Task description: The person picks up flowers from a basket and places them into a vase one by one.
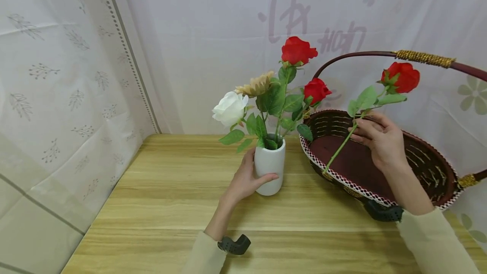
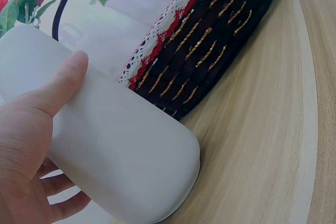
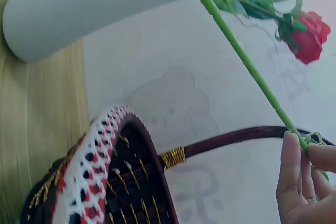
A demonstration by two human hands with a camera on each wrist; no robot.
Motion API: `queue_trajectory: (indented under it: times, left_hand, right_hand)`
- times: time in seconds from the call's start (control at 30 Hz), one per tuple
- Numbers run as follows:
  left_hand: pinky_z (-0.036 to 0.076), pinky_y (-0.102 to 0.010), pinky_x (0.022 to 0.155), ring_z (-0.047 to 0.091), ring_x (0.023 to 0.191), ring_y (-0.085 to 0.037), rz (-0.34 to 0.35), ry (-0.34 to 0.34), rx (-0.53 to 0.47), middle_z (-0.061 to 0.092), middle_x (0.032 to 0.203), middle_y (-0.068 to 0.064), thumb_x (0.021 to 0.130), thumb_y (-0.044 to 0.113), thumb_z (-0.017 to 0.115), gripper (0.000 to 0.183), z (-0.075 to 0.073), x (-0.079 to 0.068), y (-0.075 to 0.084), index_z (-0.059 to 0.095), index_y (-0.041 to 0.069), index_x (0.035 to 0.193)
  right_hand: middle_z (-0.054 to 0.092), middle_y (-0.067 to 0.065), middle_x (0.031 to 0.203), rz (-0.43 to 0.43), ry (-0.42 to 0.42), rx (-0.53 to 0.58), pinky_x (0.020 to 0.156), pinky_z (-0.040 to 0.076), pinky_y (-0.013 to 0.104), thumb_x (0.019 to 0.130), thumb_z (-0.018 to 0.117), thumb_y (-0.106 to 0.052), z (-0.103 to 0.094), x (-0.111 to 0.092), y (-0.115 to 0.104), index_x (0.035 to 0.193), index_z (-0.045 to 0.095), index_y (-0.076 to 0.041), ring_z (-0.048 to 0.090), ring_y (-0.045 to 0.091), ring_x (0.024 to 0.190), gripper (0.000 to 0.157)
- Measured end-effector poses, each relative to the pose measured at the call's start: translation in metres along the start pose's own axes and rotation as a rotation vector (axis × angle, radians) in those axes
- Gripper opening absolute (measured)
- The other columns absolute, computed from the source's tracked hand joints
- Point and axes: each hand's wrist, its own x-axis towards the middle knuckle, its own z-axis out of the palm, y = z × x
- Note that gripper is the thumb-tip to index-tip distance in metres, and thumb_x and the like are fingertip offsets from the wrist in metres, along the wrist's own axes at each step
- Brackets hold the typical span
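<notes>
My left hand (image 1: 247, 176) grips the white vase (image 1: 270, 168), its thumb across the front and the other fingers behind. In the vase stand two red roses (image 1: 298, 50), a white rose (image 1: 230, 109) and a beige flower (image 1: 256, 84) among green leaves. Over the basket (image 1: 342, 155), my right hand (image 1: 380, 138) pinches the green stem of another red rose (image 1: 404, 77). Its bloom points up to the right and its bare stem end slants down to the left. The right wrist view shows thumb and fingertips closed on the stem (image 3: 247, 64).
The dark woven basket has a white and red lace rim (image 2: 163, 30) and a tall arched handle (image 1: 422, 58) wrapped in gold. It stands right of the vase on the wooden table (image 1: 171, 189). A patterned white curtain (image 1: 205, 33) hangs behind, with another at left.
</notes>
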Motion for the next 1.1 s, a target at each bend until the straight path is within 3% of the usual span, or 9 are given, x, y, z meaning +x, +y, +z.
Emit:
queue_trajectory:
  times: [0.4,0.77,1.1]
  left_hand:
    - [0.046,-0.05,0.1,0.053,0.123,-0.027,-0.003,0.002,-0.01,0.043,0.143,-0.013,0.083,0.047,0.082,0.101,0.0,0.0,0.001,0.023,0.01,0.157]
    - [0.046,-0.051,0.1,0.053,0.125,-0.028,0.009,-0.001,-0.014,0.042,0.145,-0.014,0.083,0.052,0.081,0.104,0.001,0.0,0.0,0.022,0.01,0.158]
    - [0.045,-0.051,0.101,0.052,0.125,-0.029,0.01,0.013,0.009,0.042,0.145,-0.015,0.082,0.051,0.081,0.103,0.0,-0.001,-0.001,0.024,0.01,0.157]
  right_hand:
    - [0.075,0.013,0.096,0.005,-0.053,-0.018,0.069,0.06,0.036,0.097,0.059,0.01,0.024,-0.013,0.005,0.122,0.055,0.001,0.073,0.024,0.077,0.027]
    - [0.075,0.012,0.095,-0.042,-0.109,-0.091,0.067,0.06,0.036,0.097,0.058,0.01,0.042,-0.021,0.008,0.119,0.057,0.001,0.074,0.024,0.077,0.024]
    - [0.074,0.013,0.097,-0.123,-0.073,-0.115,0.068,0.06,0.036,0.096,0.061,0.008,0.062,-0.019,0.002,0.126,0.056,0.004,0.073,0.022,0.077,0.03]
